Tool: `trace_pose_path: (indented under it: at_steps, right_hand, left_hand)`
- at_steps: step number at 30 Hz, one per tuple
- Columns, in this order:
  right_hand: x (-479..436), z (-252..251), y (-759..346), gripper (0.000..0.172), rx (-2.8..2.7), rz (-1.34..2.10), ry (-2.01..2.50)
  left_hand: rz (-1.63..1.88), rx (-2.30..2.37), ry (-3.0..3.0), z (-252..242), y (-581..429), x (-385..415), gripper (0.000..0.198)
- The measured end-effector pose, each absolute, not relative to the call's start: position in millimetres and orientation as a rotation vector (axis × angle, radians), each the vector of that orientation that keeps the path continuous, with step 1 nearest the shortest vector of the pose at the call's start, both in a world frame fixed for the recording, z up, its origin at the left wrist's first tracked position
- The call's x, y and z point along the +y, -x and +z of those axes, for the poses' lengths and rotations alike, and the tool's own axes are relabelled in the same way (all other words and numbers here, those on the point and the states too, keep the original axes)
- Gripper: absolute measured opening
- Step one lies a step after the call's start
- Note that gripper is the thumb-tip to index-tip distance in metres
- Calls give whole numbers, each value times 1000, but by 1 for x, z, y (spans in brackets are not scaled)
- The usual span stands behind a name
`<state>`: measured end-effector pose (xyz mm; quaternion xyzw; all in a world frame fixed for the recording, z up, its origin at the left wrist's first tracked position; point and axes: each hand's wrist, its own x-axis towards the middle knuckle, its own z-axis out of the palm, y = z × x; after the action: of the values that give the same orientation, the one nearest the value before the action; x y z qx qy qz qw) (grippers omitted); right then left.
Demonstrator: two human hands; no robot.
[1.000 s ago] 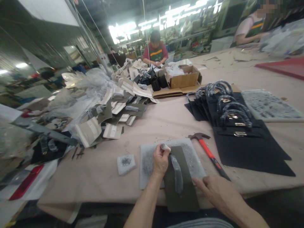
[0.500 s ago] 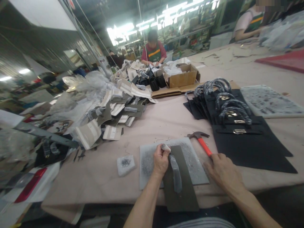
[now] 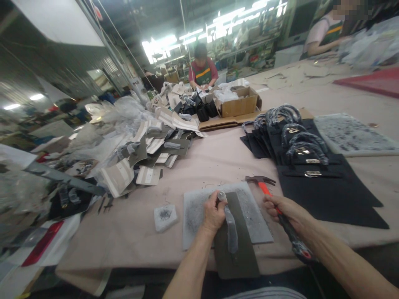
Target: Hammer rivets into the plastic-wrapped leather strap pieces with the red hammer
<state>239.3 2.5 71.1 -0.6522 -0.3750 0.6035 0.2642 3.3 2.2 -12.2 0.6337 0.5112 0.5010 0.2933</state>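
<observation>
The olive panel lay on the grey board, its near end reaching past the table's edge, with a plastic-wrapped handle along it. The left hand had thumb and fingers closed on a short cylinder, which stood over the handle's far end; what lay beneath it was hidden. The right hand was wrapped round the hammer, its head low beside the board and well clear of the cylinder; whether the head touched the table could not be told.

Work on this panel looked underway and unfinished: the handle was in place, but whether it was fixed did not show. To the right, a row of black panels bore wrapped handles and metal fittings, and seemed further along. To the left, a loose pile of olive and cream panels also showed wrapped pieces; how many were done could not be judged.

Beyond the pile, an open carton held pale, crumpled plastic; its bottom was out of view. Nearer, left of the board, a white block carried small dark bits, too tiny to identify.
</observation>
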Motion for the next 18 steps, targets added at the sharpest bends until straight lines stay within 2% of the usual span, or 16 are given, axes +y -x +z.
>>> trace_pose_path:
  at_steps: [2,5,8,11,15,18]
  right_hand:
    - [-8,84,-233,22,-1082,1521,1716]
    - [-27,94,-228,36,-1542,1015,1624]
    - [-38,96,-224,33,-2049,500,1512]
    - [-38,116,-219,28,-2394,216,1351]
    - [-36,172,-209,30,-2138,-132,1190]
    - [-42,176,-201,29,-1828,-259,1196]
  left_hand:
    - [1332,1338,-1701,-12,-3,3,15]
    - [1337,1319,-1732,-11,-4,3,15]
    - [1343,1313,-1753,-11,-5,2,16]
    - [1325,1320,-1748,-11,-5,2,13]
    - [1323,1316,-1740,-10,-5,2,11]
    - [1324,1308,-1711,-10,-4,3,8]
